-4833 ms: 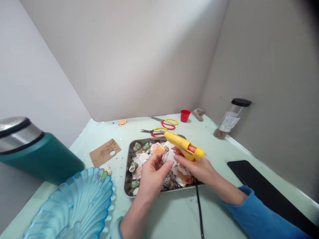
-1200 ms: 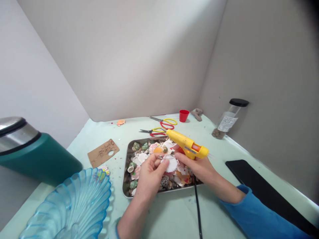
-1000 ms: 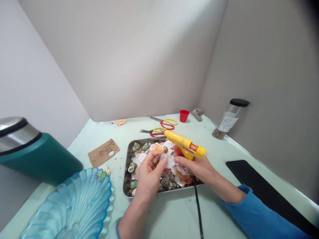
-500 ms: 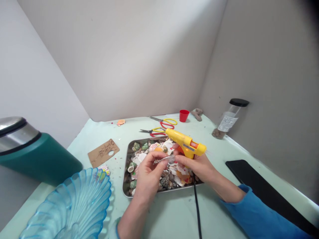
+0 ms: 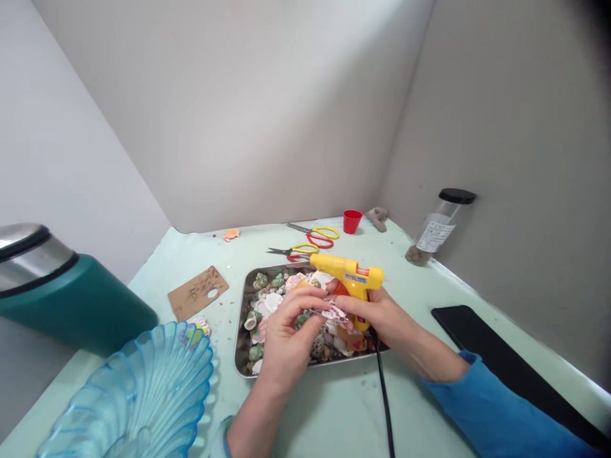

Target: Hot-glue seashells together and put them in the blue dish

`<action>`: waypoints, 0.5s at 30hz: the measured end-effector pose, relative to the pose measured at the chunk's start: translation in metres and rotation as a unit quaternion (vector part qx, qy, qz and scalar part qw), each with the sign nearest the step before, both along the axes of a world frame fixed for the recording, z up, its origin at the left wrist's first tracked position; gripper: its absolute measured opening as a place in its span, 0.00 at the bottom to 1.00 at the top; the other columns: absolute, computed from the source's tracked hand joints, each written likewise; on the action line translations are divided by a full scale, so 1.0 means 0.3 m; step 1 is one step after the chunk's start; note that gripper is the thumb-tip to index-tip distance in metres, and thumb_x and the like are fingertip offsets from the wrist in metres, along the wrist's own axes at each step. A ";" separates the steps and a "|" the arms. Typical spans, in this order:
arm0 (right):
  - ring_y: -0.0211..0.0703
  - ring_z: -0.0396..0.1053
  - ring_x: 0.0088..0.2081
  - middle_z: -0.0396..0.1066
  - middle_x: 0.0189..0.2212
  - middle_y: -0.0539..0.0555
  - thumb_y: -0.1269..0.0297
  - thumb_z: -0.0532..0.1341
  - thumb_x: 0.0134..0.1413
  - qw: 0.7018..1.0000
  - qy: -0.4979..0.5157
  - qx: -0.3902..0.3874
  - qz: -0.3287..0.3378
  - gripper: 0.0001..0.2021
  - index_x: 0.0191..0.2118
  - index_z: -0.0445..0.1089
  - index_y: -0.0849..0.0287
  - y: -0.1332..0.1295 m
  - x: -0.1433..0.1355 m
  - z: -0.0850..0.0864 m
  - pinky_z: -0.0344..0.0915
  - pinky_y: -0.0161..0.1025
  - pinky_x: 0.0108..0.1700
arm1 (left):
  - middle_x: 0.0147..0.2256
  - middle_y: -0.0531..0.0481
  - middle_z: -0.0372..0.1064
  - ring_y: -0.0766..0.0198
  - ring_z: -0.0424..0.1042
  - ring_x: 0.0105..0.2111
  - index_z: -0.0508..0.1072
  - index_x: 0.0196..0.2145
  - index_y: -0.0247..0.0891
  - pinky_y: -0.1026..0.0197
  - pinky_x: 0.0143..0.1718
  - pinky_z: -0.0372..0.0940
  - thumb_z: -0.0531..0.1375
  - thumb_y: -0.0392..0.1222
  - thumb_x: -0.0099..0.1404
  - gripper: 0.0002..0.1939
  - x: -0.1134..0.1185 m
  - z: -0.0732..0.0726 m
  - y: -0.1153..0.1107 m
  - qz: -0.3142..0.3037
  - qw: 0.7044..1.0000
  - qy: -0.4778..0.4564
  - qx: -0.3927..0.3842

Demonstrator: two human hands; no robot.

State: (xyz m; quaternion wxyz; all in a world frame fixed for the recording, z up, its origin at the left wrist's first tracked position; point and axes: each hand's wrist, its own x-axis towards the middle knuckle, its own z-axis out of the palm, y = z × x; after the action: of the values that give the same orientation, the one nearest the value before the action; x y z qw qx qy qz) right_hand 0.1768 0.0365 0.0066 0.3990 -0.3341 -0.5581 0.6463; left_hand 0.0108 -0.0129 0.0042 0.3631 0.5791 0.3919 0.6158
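My right hand grips a yellow hot glue gun, whose nozzle points left and whose black cord runs down to the front. Its thumb and fingers also touch a small flat piece with a white and red pattern. From the left, my left hand pinches the edge of that same piece; its exact kind is unclear. Both hands are above a metal tray that holds seashells, green-tinted snail shells and painted scraps. My hands cover part of the tray's contents.
Two pairs of scissors lie behind the tray, near a red cup. At left are a brown card, a blue shell-shaped dish and a green bottle. A jar and a black slab are at right.
The glue gun has tipped to a more level pose and shifted slightly left and down. The small piece has turned, so its red and white face shows. Its left end stays in my left fingers.
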 end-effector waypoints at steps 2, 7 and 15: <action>0.33 0.62 0.17 0.67 0.15 0.44 0.59 0.69 0.48 1.000 0.016 -0.009 -0.012 0.16 0.42 0.70 0.59 0.002 0.002 0.001 0.58 0.30 0.20 | 0.46 0.46 0.73 0.57 0.69 0.49 0.77 0.39 0.42 0.55 0.52 0.62 0.61 0.30 0.58 0.13 0.003 -0.005 0.004 -0.001 1.000 -0.011 -0.021; 0.34 0.64 0.17 0.69 0.16 0.44 0.62 0.69 0.48 0.998 0.049 -0.011 -0.034 0.15 0.41 0.69 0.58 0.006 -0.003 0.006 0.62 0.31 0.22 | 0.41 0.46 0.74 0.60 0.72 0.39 0.74 0.44 0.39 0.61 0.38 0.68 0.62 0.34 0.56 0.16 0.014 -0.004 0.010 0.011 0.986 -0.085 -0.143; 0.36 0.67 0.19 0.72 0.17 0.45 0.61 0.69 0.47 0.998 0.032 -0.001 -0.061 0.16 0.41 0.68 0.58 -0.003 -0.012 0.009 0.64 0.33 0.24 | 0.28 0.51 0.72 0.68 0.68 0.25 0.74 0.32 0.34 0.65 0.29 0.65 0.66 0.43 0.54 0.10 0.010 0.023 0.001 -0.049 0.969 -0.122 -0.209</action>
State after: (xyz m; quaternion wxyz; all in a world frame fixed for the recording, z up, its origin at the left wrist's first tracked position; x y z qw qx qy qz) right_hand 0.1733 0.0355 0.0094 0.4552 -0.3472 -0.5226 0.6318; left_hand 0.0137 -0.0127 0.0112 0.5509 0.4294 0.4352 0.5681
